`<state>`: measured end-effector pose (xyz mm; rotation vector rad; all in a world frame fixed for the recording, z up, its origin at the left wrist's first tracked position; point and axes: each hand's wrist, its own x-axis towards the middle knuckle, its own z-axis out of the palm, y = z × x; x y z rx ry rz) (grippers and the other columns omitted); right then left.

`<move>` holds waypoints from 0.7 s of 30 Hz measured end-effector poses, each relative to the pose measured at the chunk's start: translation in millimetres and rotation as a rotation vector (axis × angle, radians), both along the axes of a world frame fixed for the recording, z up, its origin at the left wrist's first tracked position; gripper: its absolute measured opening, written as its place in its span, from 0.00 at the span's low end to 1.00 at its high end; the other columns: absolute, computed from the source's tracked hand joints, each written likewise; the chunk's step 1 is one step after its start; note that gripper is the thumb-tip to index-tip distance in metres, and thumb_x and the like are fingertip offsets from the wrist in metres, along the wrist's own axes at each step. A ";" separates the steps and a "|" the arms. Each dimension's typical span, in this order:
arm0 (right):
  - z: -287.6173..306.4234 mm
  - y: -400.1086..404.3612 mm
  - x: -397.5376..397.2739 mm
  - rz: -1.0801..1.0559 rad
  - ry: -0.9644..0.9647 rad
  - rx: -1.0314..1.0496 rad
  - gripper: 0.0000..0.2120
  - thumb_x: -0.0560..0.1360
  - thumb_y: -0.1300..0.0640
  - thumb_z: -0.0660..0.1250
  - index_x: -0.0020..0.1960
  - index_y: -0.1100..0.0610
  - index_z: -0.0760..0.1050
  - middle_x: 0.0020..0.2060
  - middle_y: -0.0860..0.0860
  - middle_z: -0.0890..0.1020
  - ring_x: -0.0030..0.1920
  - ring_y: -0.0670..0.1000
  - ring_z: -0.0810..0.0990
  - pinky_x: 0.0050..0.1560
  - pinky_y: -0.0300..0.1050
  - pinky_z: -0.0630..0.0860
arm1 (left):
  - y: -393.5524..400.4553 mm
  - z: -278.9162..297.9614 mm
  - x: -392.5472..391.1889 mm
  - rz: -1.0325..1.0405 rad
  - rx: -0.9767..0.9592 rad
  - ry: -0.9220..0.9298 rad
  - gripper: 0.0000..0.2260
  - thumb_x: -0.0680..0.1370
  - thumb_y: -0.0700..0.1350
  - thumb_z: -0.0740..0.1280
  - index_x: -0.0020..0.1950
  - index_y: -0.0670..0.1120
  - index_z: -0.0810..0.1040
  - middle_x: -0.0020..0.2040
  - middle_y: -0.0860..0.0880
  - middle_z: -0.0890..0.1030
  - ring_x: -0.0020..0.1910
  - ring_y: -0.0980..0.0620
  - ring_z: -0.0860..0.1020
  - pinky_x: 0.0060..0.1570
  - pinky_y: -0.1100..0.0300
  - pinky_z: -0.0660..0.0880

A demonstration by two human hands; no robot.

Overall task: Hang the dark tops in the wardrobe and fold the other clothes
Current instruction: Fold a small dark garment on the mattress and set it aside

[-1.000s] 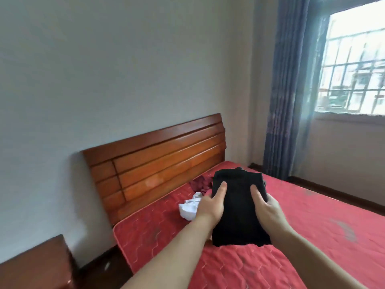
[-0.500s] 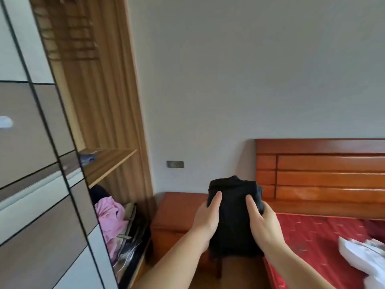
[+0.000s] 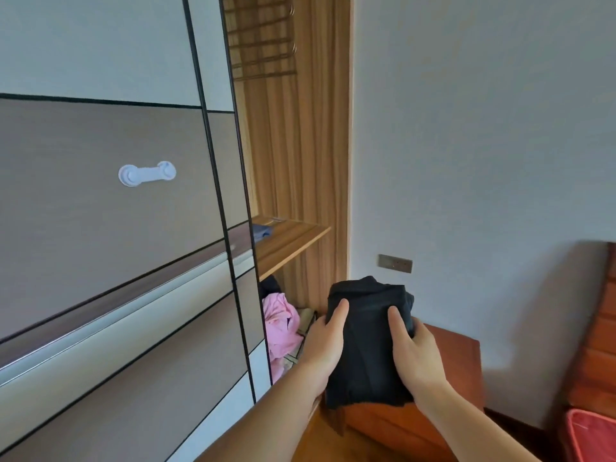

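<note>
**Folded bundle nearly at the wardrobe**

Since half a second ago the view has swung further left — the bed has nearly gone from sight and the wardrobe door point(image 3: 110, 201) with its white latch point(image 3: 147, 173) now fills my left side. Past its edge is the open bay, with a shelf point(image 3: 290, 240) at mid height, hangers point(image 3: 263, 38) up top and a pink heap point(image 3: 280, 328) at the bottom.

Then my left hand point(image 3: 325, 348), the dark bundle point(image 3: 366, 341) and my right hand point(image 3: 416, 355). Each hand is curled round one side of the bundle, thumbs laid flat on its front, fingers hidden behind. It hangs in the air between my palms, in front of the nightstand point(image 3: 446, 378) and just right of the bay.

Risks, as I judge them: the loose lower corner dangling under my left palm could let the fold slide open, and squeezing only from the sides may let the middle sag out — especially if I free one hand.
</note>
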<state>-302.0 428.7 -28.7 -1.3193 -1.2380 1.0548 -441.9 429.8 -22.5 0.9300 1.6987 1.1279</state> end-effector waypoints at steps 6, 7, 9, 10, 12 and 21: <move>15.9 83.2 34.8 0.131 -0.014 0.028 0.21 0.77 0.34 0.56 0.56 0.50 0.73 0.48 0.49 0.81 0.48 0.50 0.81 0.47 0.47 0.78 | 61.7 19.6 37.5 0.122 0.058 0.011 0.35 0.76 0.70 0.56 0.75 0.49 0.65 0.72 0.48 0.70 0.69 0.45 0.69 0.65 0.51 0.67; 16.1 97.3 36.8 0.158 -0.013 0.021 0.22 0.77 0.34 0.56 0.56 0.51 0.74 0.48 0.49 0.82 0.48 0.51 0.81 0.50 0.50 0.78 | 69.8 21.7 40.9 0.135 0.057 0.019 0.35 0.76 0.70 0.55 0.75 0.50 0.65 0.72 0.49 0.70 0.69 0.46 0.70 0.65 0.52 0.67; 16.2 120.3 35.4 0.216 -0.017 -0.005 0.24 0.77 0.34 0.55 0.58 0.52 0.74 0.49 0.50 0.81 0.49 0.51 0.80 0.54 0.53 0.78 | 81.5 24.8 42.6 0.162 0.051 0.022 0.34 0.76 0.71 0.55 0.74 0.51 0.65 0.71 0.50 0.71 0.68 0.47 0.71 0.65 0.52 0.68; 16.4 131.0 32.3 0.246 -0.021 -0.014 0.25 0.77 0.33 0.54 0.60 0.52 0.73 0.50 0.50 0.81 0.49 0.51 0.80 0.56 0.54 0.77 | 87.0 25.6 40.2 0.177 0.062 0.019 0.34 0.75 0.70 0.55 0.74 0.52 0.66 0.71 0.50 0.71 0.67 0.48 0.71 0.65 0.52 0.68; 16.4 153.0 22.5 0.292 -0.022 -0.018 0.28 0.77 0.33 0.53 0.62 0.52 0.73 0.52 0.50 0.81 0.51 0.52 0.80 0.58 0.55 0.77 | 99.8 28.1 31.2 0.219 0.074 0.004 0.33 0.75 0.70 0.56 0.74 0.52 0.67 0.70 0.50 0.73 0.65 0.49 0.72 0.65 0.52 0.69; -2.2 269.1 -39.4 0.371 -0.031 -0.075 0.27 0.78 0.34 0.51 0.65 0.52 0.72 0.50 0.48 0.79 0.50 0.49 0.78 0.55 0.48 0.73 | 203.4 10.6 -27.4 0.312 0.076 -0.021 0.31 0.75 0.69 0.58 0.71 0.51 0.71 0.58 0.55 0.76 0.53 0.55 0.74 0.55 0.57 0.68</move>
